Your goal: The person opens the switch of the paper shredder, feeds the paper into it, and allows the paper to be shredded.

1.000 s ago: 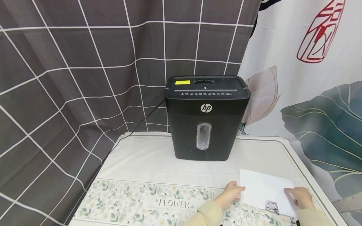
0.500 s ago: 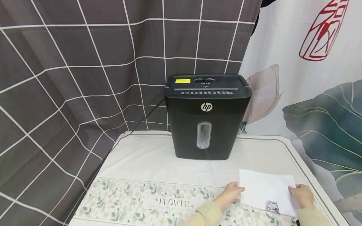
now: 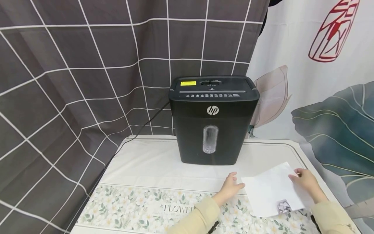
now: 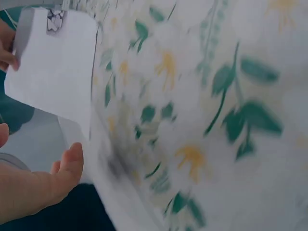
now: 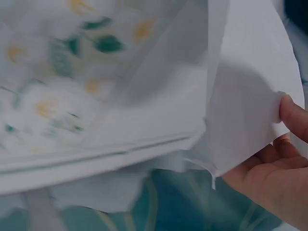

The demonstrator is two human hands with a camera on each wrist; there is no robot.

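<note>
A white sheet of paper (image 3: 267,191), with a small grey-and-white printed picture (image 3: 283,206) near its lower edge, is tilted over the right side of the table. My right hand (image 3: 305,182) pinches its right edge; in the right wrist view the thumb presses on the face of the paper (image 5: 245,96) with the fingers behind. Just off the sheet's left edge is my left hand (image 3: 229,188), thumb and fingers spread and holding nothing. The left wrist view shows a gap between this left hand (image 4: 43,187) and the paper (image 4: 53,62).
A black HP paper shredder (image 3: 214,130) with a small clear window stands at the back of the table, its cord (image 3: 143,126) running left. A floral cloth strip (image 3: 131,208) marked FLOWER crosses the white table cover (image 3: 146,162). Curtains hang behind.
My left hand has let go of the paper's left edge and moved up and left. The right hand has raised its side of the sheet, which now lies turned and tilted.
</note>
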